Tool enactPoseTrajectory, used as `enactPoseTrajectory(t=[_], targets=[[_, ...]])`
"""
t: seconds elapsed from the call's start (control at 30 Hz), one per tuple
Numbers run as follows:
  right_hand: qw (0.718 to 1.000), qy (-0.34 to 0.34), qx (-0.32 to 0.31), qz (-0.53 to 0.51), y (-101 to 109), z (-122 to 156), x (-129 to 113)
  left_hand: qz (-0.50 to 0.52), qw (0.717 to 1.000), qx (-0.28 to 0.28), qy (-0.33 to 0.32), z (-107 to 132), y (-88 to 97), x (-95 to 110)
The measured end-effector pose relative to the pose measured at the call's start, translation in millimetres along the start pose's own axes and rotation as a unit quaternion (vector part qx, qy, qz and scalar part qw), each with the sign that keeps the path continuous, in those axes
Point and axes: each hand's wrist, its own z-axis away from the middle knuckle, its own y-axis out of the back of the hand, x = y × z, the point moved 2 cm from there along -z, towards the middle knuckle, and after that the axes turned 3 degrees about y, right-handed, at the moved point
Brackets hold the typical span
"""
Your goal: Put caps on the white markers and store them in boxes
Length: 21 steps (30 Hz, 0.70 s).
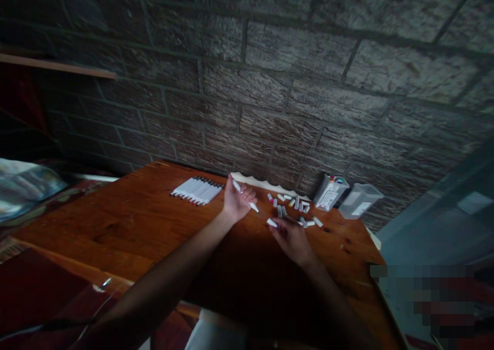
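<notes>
My left hand (pixel 237 200) is closed around a white marker (pixel 244 196) that slants across its fingers above the wooden table (pixel 135 221). My right hand (pixel 291 238) pinches a small white marker cap (pixel 271 223) at its fingertips. Just beyond lie several loose marker caps (pixel 295 208) with coloured ends, scattered on the table. A neat row of white markers (pixel 197 190) lies to the left of my left hand.
Two clear plastic containers (pixel 331 191) (pixel 358 200) stand at the table's far right against the brick wall; one holds markers. A white scalloped strip (pixel 266 184) lies along the wall. A pale bundle (pixel 23 185) sits at the far left.
</notes>
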Motion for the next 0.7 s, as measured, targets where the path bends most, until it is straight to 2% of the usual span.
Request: enactPoseTrajectory(t=[0.07,0.23,0.43,0.7], targets=[[0.999,-0.005,0.017,-0.041,-5,6,-3,-0.011,1.000,0.004,0.002,1,-0.4,-5],[0.994,-0.058,0.037,-0.084,-9,2,13,-0.034,0.999,0.020,-0.008,1,-1.4,-15],[0.993,-0.048,0.062,-0.084,-14,1,13,-0.039,0.999,0.022,0.003,2,-0.7,-28],[0.988,-0.056,0.074,-0.122,-11,1,10,-0.002,1.000,0.010,-0.014,3,0.8,-29]])
